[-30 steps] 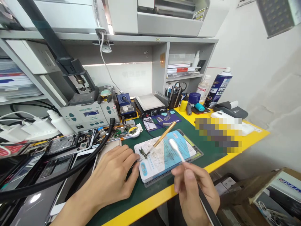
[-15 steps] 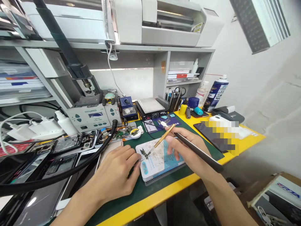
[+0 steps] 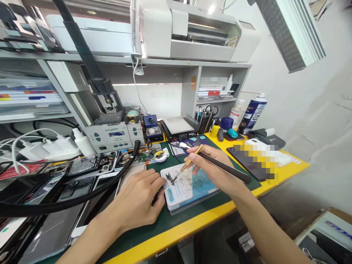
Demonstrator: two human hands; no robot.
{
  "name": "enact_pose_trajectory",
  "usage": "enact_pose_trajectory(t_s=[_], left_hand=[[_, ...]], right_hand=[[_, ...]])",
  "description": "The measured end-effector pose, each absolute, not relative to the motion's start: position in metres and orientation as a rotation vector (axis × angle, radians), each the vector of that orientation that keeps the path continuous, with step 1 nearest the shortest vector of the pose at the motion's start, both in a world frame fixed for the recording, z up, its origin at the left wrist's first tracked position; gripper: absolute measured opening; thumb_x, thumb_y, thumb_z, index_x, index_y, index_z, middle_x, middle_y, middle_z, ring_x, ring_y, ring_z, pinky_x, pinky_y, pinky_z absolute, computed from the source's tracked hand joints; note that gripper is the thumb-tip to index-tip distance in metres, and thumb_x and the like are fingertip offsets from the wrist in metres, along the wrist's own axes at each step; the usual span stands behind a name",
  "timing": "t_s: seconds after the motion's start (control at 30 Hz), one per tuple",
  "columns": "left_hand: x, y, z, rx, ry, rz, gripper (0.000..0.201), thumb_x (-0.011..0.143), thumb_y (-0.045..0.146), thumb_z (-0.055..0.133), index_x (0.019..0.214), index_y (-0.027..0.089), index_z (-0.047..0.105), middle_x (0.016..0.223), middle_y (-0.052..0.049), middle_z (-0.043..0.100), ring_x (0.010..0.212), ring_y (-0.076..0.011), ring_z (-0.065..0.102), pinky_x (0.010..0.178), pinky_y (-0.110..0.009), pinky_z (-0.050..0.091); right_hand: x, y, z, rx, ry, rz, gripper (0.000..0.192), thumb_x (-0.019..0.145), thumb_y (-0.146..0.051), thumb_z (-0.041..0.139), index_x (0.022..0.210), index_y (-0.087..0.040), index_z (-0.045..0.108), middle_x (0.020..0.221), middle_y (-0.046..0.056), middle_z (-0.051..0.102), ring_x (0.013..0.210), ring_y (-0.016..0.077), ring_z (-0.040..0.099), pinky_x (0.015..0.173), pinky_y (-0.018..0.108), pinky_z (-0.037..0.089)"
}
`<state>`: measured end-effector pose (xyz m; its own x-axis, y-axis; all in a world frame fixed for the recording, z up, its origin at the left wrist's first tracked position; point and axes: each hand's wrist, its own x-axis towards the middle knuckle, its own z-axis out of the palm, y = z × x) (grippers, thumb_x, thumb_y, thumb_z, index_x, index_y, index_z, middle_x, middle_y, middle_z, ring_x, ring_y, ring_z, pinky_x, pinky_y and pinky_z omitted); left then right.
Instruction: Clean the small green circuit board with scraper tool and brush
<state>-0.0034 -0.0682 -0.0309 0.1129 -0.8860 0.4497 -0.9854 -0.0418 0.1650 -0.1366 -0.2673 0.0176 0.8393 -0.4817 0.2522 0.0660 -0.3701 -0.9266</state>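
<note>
While left hand [image 3: 140,200] pins board [image 3: 171,179] on pad [image 3: 189,190] | right hand [image 3: 211,167] clamps swab [image 3: 184,145], black tool [image 3: 224,167] | board: light, fragile; hold edges.

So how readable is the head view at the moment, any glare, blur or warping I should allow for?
Head view: wide-angle warp bends the shelf edges; the lit panel behind the bench is blown out white. The left hand, right hand and small circuit board are evenly lit and sharp. A pixelated patch masks part of the yellow table edge.
</note>
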Motion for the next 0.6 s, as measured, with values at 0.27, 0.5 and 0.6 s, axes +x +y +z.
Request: enact_pose_trajectory(t_s=[0.27, 0.5, 0.6], left_hand=[[0.000, -0.069, -0.038, 1.891, -1.747, 0.377, 0.023, 0.102, 0.022, 0.047, 0.111, 0.014, 0.066, 0.090, -0.008, 0.066, 0.080, -0.0241, 0.063, 0.069, -0.038, 0.049], [0.000, -0.074, -0.038, 1.887, -1.685, 0.345, 0.024, 0.105, 0.022, 0.045, 0.119, 0.015, 0.063, 0.101, -0.008, 0.068, 0.088, -0.0225, 0.068, 0.076, -0.036, 0.052], [0.000, -0.074, -0.039, 1.911, -1.684, 0.351, 0.023, 0.105, 0.023, 0.045, 0.120, 0.016, 0.062, 0.101, -0.008, 0.068, 0.087, -0.0237, 0.068, 0.075, -0.037, 0.052]], right_hand=[[-0.132, -0.282, 0.026, -1.761, 0.225, -0.588, 0.031, 0.089, -0.045, 0.071, 0.101, -0.016, 0.072, 0.091, 0.008, 0.077, 0.081, 0.0196, 0.077, 0.065, 0.026, 0.066], [-0.121, -0.297, 0.036, -1.798, 0.124, -0.570, 0.031, 0.089, -0.043, 0.071, 0.105, -0.015, 0.071, 0.086, 0.007, 0.077, 0.076, 0.0190, 0.077, 0.059, 0.025, 0.063], [-0.120, -0.298, 0.040, -1.850, 0.066, -0.558, 0.028, 0.090, -0.040, 0.072, 0.105, -0.016, 0.071, 0.084, 0.006, 0.077, 0.074, 0.0164, 0.076, 0.059, 0.021, 0.061]])
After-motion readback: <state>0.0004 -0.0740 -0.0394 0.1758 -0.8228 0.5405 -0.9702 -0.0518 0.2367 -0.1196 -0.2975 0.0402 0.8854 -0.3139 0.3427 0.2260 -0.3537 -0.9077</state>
